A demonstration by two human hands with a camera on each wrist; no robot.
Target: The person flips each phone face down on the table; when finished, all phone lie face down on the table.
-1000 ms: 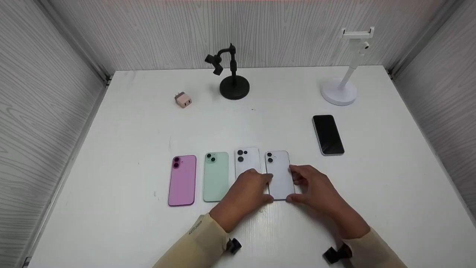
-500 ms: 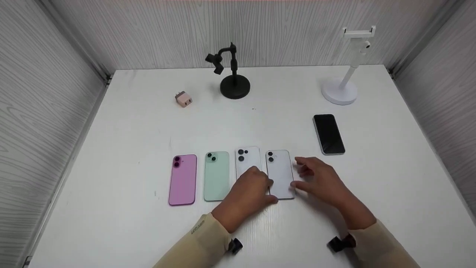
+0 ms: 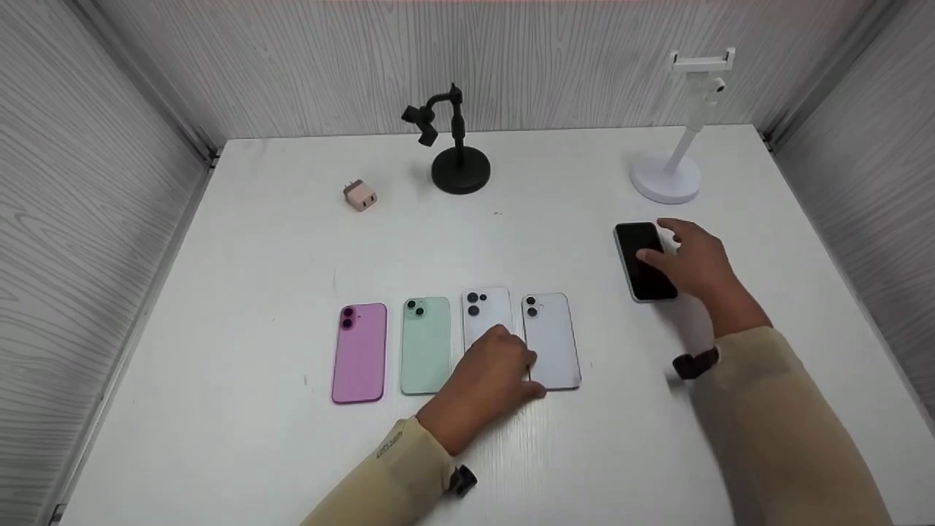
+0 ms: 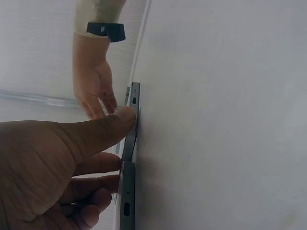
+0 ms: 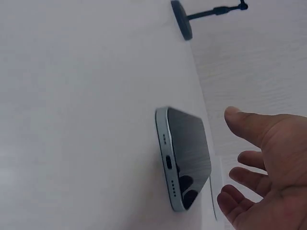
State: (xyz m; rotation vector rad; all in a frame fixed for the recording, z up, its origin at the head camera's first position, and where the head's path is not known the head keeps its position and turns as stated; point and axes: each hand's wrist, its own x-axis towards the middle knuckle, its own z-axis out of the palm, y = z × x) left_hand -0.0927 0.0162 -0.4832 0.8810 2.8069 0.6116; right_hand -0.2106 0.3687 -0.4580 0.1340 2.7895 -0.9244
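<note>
My left hand (image 3: pixel 483 383) lies over the lower part of a white phone with several camera rings (image 3: pixel 486 310). Its fingertips reach the left edge of another white phone with two lenses (image 3: pixel 553 343), its thumb at that phone's bottom corner. In the left wrist view the thumb (image 4: pixel 103 129) stretches across the phones' bottom edges, the other fingers bent below. At the right, my right hand (image 3: pixel 697 256) hovers over a phone with a black screen (image 3: pixel 641 267). The right wrist view shows those fingers (image 5: pixel 249 179) spread and apart from the phone, which lies screen up.
A green phone (image 3: pixel 426 351) and a pink phone (image 3: pixel 359 358) lie face down in the same row. Behind stand a black phone stand (image 3: pixel 460 172) and a white phone stand (image 3: pixel 666 179). A pink charger plug (image 3: pixel 360 196) sits at back left. Walls enclose the white table.
My right hand has left the right edge of the two-lens white phone and moved away and right, over the black-screen phone. The left hand has stayed nearly in place.
</note>
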